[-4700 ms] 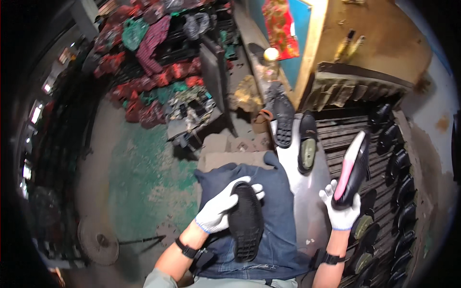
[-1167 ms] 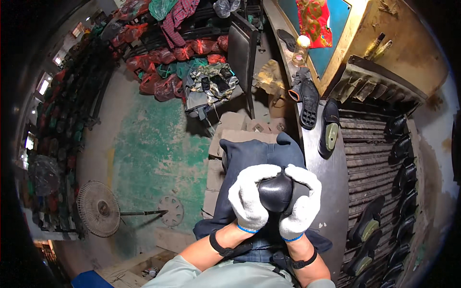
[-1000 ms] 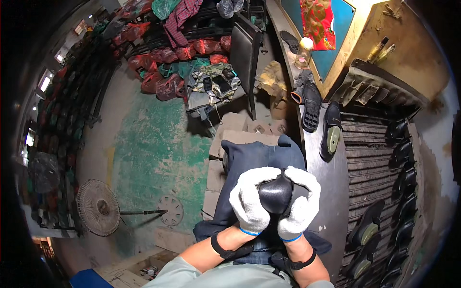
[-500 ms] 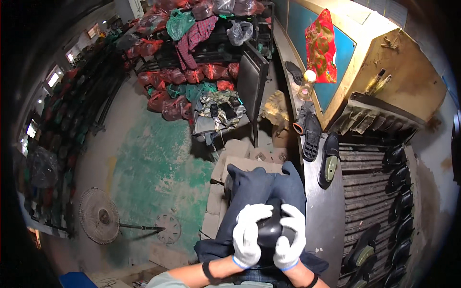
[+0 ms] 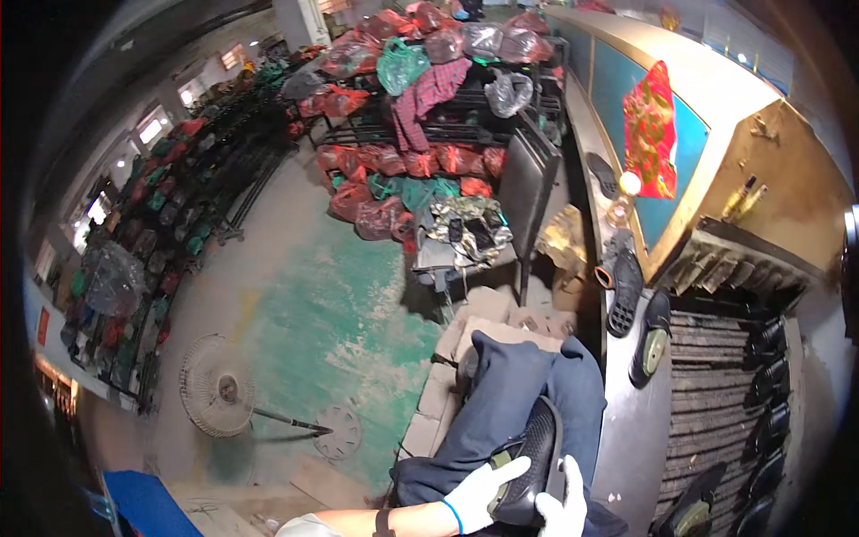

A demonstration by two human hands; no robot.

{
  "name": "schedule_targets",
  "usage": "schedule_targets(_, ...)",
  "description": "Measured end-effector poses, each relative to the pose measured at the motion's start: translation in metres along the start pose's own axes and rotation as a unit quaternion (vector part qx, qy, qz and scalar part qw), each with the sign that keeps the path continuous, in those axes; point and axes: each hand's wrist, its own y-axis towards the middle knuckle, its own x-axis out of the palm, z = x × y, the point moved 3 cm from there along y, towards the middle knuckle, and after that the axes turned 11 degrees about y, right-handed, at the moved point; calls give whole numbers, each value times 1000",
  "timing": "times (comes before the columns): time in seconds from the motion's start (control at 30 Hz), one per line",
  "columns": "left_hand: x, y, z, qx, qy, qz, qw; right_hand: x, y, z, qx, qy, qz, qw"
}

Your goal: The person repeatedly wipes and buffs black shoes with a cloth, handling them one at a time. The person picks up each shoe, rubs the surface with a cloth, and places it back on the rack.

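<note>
Far to the left of the grip a floor fan [image 5: 217,386] lies on the concrete, its round base [image 5: 338,433] just beside it, and nearer, still left of the hands, a low stack of bricks [image 5: 445,385] stands at the edge of the green-painted floor [image 5: 344,313]. The left hand [image 5: 479,492], in a white glove with a blue cuff, wraps its fingers over the lower left side of a black shoe sole [image 5: 530,460] — a closed hold, thumb up along the sole's edge. The sole rests tilted on the person's lap, tread side up, over the dark blue trousers [image 5: 514,394] that run up and away from the grip. The right hand [image 5: 561,507], also gloved in white, presses against the sole's lower right end; it is cut off by the bottom edge, so how far its fingers close around the sole cannot be told. Above the grip a black chair [image 5: 523,192] stands before heaped red and green bags [image 5: 403,161]. To the right of the hands runs a grey metal bench [image 5: 631,438], with two more black soles [image 5: 637,309] on it up and to the right — and beyond that a slatted conveyor [image 5: 716,385] carrying further dark shoe parts along its right side.
</note>
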Motion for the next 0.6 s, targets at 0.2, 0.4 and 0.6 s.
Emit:
schedule_targets(0.2, 9, -1, 15, -10, 55, -7, 998, -17, 7, 34, 18, -5, -29, 999)
schedule_targets(0.4, 20, -5, 19, 21, 99, 62, 993, -18, 9, 45, -33, -35, -13, 999)
schedule_targets(0.6, 8, 3, 17, 41, 120, 70, 989, -10, 10, 48, -3, 74, -24, 997)
